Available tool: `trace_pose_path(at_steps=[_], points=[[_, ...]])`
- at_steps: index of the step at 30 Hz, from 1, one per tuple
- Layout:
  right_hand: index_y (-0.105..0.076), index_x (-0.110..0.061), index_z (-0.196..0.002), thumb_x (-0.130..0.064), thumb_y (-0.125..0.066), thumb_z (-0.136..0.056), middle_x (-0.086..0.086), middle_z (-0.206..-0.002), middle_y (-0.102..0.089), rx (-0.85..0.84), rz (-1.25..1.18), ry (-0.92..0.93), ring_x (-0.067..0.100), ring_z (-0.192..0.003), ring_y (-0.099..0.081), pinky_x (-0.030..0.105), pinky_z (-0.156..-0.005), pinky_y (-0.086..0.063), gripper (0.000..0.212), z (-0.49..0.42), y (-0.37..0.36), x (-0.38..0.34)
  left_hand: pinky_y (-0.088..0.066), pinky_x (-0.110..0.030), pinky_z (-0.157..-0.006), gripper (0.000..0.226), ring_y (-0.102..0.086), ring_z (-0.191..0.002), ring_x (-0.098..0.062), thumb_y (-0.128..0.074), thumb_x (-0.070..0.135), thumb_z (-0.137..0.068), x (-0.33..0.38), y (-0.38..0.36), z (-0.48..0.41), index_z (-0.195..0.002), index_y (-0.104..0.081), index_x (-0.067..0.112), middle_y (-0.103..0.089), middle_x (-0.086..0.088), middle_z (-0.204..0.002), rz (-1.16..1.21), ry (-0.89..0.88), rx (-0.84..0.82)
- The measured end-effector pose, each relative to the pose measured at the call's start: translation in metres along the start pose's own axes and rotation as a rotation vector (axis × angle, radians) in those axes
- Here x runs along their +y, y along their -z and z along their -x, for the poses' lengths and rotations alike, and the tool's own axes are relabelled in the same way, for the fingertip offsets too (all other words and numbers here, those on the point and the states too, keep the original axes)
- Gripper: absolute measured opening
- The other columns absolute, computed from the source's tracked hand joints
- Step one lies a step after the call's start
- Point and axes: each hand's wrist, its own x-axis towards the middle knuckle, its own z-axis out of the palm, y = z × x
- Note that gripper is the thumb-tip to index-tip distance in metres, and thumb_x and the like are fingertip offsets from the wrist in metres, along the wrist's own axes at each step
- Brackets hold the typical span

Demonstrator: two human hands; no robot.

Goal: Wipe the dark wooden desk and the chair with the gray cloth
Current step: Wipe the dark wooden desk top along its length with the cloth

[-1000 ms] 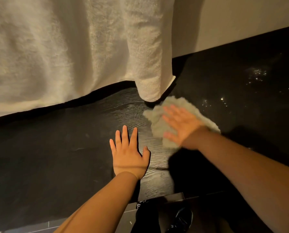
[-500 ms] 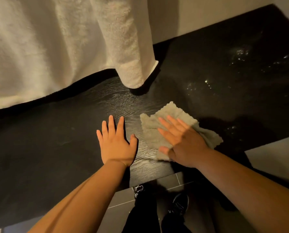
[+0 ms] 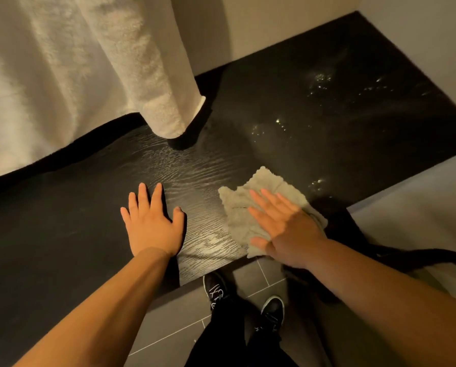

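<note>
The dark wooden desk (image 3: 62,234) fills the middle of the view, with its grain catching the light. The gray cloth (image 3: 237,207) lies crumpled flat on the desk near its front edge. My right hand (image 3: 282,226) presses down on the cloth with straight, spread fingers. To the left of the cloth my left hand (image 3: 152,223) rests flat on the bare wood, fingers straight. Small wet spots (image 3: 274,125) glint on the desk beyond the cloth. A dark curved shape (image 3: 407,256) at the right may be part of the chair; I cannot tell.
A thick cream curtain (image 3: 76,75) hangs over the desk's back left, its folded end reaching the wood. A pale wall (image 3: 274,19) bounds the back and right. Below the front edge are gray floor tiles (image 3: 174,313) and my black shoes (image 3: 216,287).
My right hand has drawn the cloth from beside the curtain's end toward the desk's front edge and to the right. My left hand has stayed flat on the wood.
</note>
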Motion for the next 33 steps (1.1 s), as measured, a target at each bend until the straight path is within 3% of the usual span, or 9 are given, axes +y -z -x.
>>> trace_pose_path(at_steps=[5,8,14,18,22,26,29,31,33], points=[[-0.002,-0.021,-0.166,-0.076,0.015,-0.095,0.006,-0.173,0.019,0.057,-0.019,-0.307,0.024,-0.16,0.019,0.049,-0.131,-0.004,0.091,-0.004,0.007,0.025,-0.005,-0.058,-0.13,0.071,-0.005,-0.161,-0.034,-0.038,0.057,-0.101,0.001,0.002,0.001,-0.165,-0.023,0.032,-0.012,-0.007,-0.175,-0.004,-0.011,-0.019],[0.011,-0.02,-0.164,-0.074,0.013,-0.097,0.011,-0.17,0.03,0.009,-0.054,-0.36,0.028,-0.156,0.031,0.05,-0.13,0.003,0.087,-0.004,0.001,-0.009,0.0,-0.058,-0.13,0.066,-0.003,-0.162,-0.032,-0.038,0.052,-0.104,0.006,0.006,0.004,-0.166,-0.024,0.032,-0.011,-0.006,-0.176,-0.01,-0.03,-0.057],[-0.008,-0.024,-0.168,-0.075,0.011,-0.094,0.0,-0.17,0.028,-0.071,-0.057,-0.031,0.016,-0.154,0.035,0.042,-0.127,0.014,0.092,0.026,-0.001,-0.013,-0.011,-0.057,-0.13,0.073,-0.011,-0.16,-0.038,-0.041,0.061,-0.102,0.043,0.015,0.01,-0.165,-0.031,0.024,-0.018,-0.012,-0.174,-0.009,-0.18,-0.141],[-0.005,-0.022,-0.168,-0.073,0.024,-0.092,0.002,-0.173,0.021,0.029,-0.016,-0.268,0.021,-0.158,0.026,0.047,-0.13,0.005,0.097,0.036,0.009,0.058,-0.002,-0.053,-0.13,0.071,-0.003,-0.162,-0.031,-0.037,0.063,-0.102,0.09,0.01,0.011,-0.165,-0.029,0.031,-0.013,-0.006,-0.175,0.029,-0.377,-0.165],[-0.003,-0.021,-0.167,-0.064,0.005,-0.098,0.008,-0.174,0.016,0.102,-0.078,-0.492,0.028,-0.159,0.022,0.049,-0.13,0.005,0.082,0.026,0.01,0.058,0.005,-0.054,-0.13,0.072,0.006,-0.162,-0.028,-0.036,0.063,-0.103,0.132,-0.003,-0.004,-0.167,-0.019,0.033,-0.003,-0.004,-0.177,0.053,-0.37,-0.227],[-0.002,-0.022,-0.166,-0.065,-0.001,-0.099,0.008,-0.173,0.018,0.032,-0.096,-0.24,0.029,-0.157,0.026,0.05,-0.13,0.006,0.08,0.012,-0.008,0.008,0.004,-0.054,-0.13,0.076,0.009,-0.162,-0.028,-0.028,0.069,-0.102,0.134,-0.016,-0.013,-0.168,-0.013,0.034,0.003,-0.002,-0.177,-0.021,-0.393,-0.17],[0.002,-0.027,-0.164,-0.075,0.003,-0.099,0.001,-0.171,0.025,-0.018,-0.056,-0.095,0.022,-0.156,0.031,0.046,-0.129,0.009,0.081,0.014,-0.006,0.03,0.002,-0.052,-0.131,0.077,0.007,-0.163,-0.026,-0.025,0.071,-0.101,0.133,-0.022,-0.01,-0.167,-0.015,0.035,0.0,-0.001,-0.177,-0.028,-0.392,-0.108],[0.006,-0.029,-0.166,-0.074,0.003,-0.099,0.0,-0.17,0.03,-0.018,-0.002,-0.157,0.021,-0.155,0.033,0.043,-0.129,0.012,0.08,0.018,0.004,0.067,0.0,-0.053,-0.131,0.076,0.005,-0.163,-0.027,-0.028,0.068,-0.1,0.135,-0.023,-0.011,-0.167,-0.017,0.034,-0.002,-0.002,-0.177,-0.047,-0.398,-0.095],[-0.006,-0.024,-0.168,-0.072,0.009,-0.099,0.004,-0.174,0.019,0.085,0.034,-0.337,0.023,-0.159,0.022,0.045,-0.131,0.004,0.086,0.02,0.015,0.104,-0.001,-0.053,-0.131,0.075,0.003,-0.162,-0.028,-0.029,0.066,-0.099,0.135,-0.024,-0.013,-0.167,-0.018,0.034,-0.003,-0.003,-0.177,-0.058,-0.398,-0.091]])
